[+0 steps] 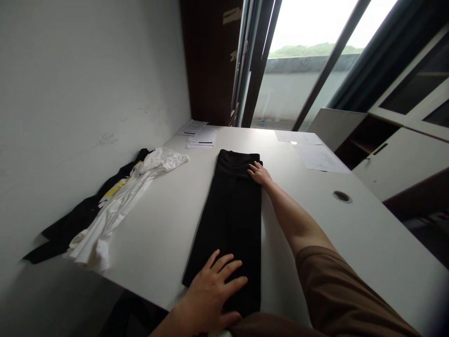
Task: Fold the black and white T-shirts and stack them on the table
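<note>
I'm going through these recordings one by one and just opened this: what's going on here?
A person is handling a long black garment, laid lengthwise on a white table. The right grip rests at its far end, by the right edge; the left grip, fingers spread, is over the near end. Off to the left, a white garment lies beside dark cloth.

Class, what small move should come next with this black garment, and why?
Probably smooth the black garment toward its near end with the left hand, which spreads over that end; the right hand lies at the far end and could steady it.
</note>
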Available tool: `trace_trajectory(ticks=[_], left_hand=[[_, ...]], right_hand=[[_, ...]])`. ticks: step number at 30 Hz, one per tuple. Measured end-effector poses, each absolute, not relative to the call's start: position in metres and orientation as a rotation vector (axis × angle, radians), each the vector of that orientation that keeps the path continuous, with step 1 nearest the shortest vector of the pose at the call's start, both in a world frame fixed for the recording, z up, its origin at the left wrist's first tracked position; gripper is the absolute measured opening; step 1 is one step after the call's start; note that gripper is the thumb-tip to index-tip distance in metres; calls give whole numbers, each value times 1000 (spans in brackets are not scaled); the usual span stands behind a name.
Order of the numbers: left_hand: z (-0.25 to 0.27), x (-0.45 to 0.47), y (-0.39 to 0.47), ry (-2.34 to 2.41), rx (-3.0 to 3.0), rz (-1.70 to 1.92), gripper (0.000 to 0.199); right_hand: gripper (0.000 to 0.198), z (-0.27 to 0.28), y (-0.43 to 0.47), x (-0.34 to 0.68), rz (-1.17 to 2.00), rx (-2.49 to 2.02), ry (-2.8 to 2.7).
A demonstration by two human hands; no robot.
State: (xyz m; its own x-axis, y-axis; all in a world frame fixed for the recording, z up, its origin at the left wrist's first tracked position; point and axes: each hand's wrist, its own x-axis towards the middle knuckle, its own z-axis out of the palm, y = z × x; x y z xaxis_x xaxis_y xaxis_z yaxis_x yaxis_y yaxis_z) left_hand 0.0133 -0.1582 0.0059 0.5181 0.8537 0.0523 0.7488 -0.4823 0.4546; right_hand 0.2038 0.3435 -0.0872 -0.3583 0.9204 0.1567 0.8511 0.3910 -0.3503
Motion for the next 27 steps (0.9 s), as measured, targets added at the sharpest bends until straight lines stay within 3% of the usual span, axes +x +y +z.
trace_trajectory(ticks=[9,18,23,27], left_hand=[[10,14,-160,1318,2367,410,61],[8,15,-157,1392,2346,508,36],[3,16,-157,1402,2274,543,33],[8,13,-156,1361,2160,574,30]], right_hand=[[45,-80,324,203,157,-1512,-2170],[38,-73,305,191,20,-1502,-2114],[45,-80,291,196,176,-1175,-2396],[52,-84,286,200,205,-1168,-2451]])
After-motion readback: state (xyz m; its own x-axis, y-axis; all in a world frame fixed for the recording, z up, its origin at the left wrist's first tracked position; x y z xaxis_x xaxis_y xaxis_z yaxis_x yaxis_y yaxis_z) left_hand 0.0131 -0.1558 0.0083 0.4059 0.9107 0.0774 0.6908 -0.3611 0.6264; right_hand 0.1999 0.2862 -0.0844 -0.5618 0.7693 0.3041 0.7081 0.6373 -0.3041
